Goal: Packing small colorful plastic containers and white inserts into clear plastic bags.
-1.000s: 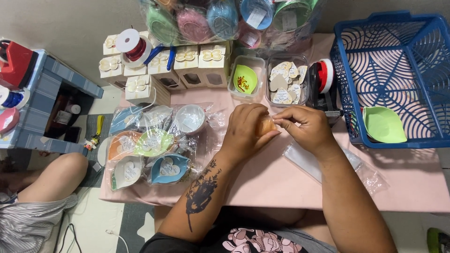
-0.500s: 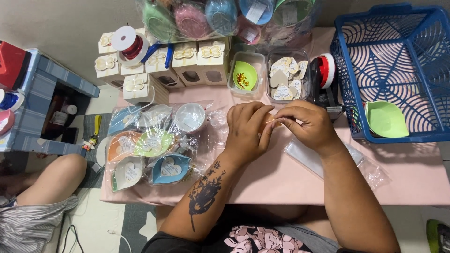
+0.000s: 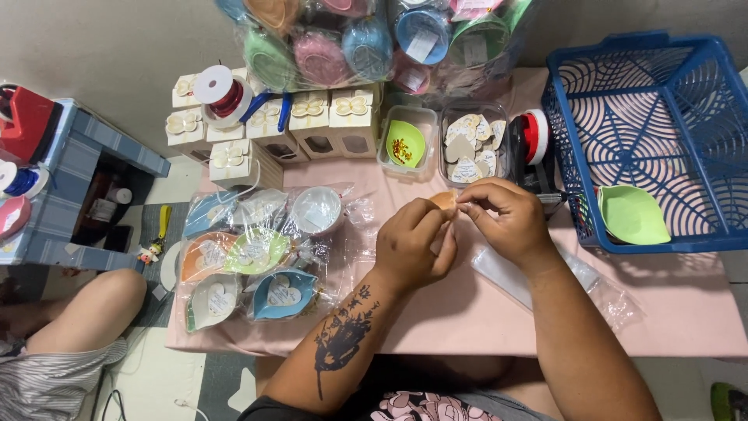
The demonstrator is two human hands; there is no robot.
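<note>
My left hand (image 3: 411, 248) and right hand (image 3: 502, 221) are pinching a small tan tag (image 3: 446, 200) together above the pink tabletop (image 3: 467, 312). I am risking dropping it among the wrapped dishes (image 3: 257, 253) if my fingertips slip.
</note>
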